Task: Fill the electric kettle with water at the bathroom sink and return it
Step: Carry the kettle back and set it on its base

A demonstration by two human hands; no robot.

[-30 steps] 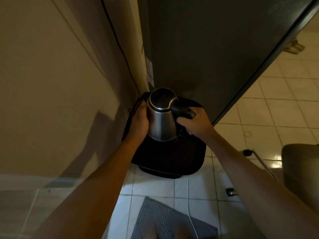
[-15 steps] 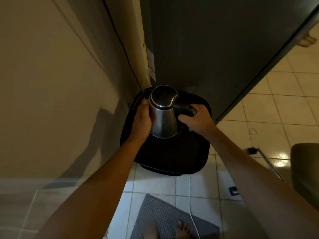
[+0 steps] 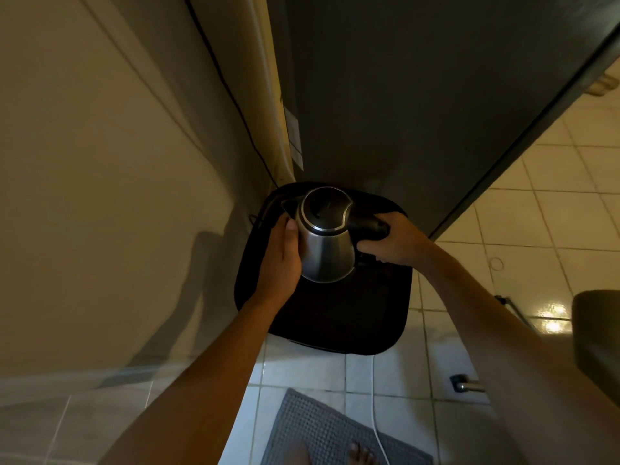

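A stainless steel electric kettle [image 3: 327, 253] with a black lid and black handle stands upright over a black square stool [image 3: 339, 317] in the corner. My right hand [image 3: 391, 241] is closed around the black handle on the kettle's right side. My left hand [image 3: 280, 261] lies flat against the steel body on its left, fingers wrapped around it. The kettle's base is hidden under it; I cannot tell whether the kettle rests on the stool or hangs just above it.
A beige wall [image 3: 100, 196] fills the left, a dark cabinet side [image 3: 419, 95] the upper right. A black cord [image 3: 235, 99] runs down the corner. On the white floor tiles lie a grey mat [image 3: 322, 434], a white cable [image 3: 374, 397] and my toes [image 3: 360, 453]. A chair edge [image 3: 597, 330] is at the right.
Both hands keep the same hold on the kettle. The view has tilted down and closer, so stool and kettle sit lower in the frame and my toes show on the mat.
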